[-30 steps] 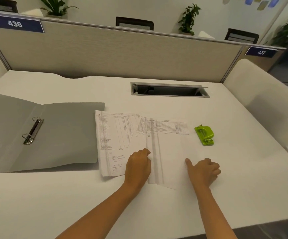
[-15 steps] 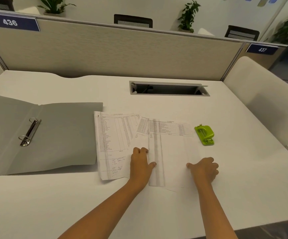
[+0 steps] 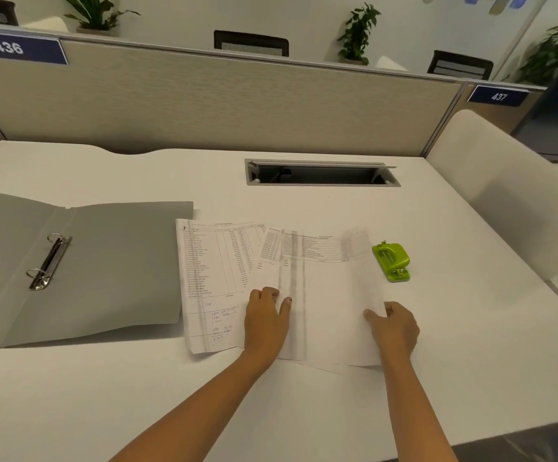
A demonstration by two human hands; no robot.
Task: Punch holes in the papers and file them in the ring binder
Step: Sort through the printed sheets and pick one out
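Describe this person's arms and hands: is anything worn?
The left forearm and right forearm are bare to the frame edge; no sleeves show. The left hand and right hand wear no gloves, and no watch, bracelet or ring is visible. The left thumbnail looks tinted dark red.

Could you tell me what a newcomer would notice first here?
The bright green hole punch stands out on the white desk, right of the papers. The left hand and right hand hold the top sheet by its sides; a grey ring binder lies open at left.
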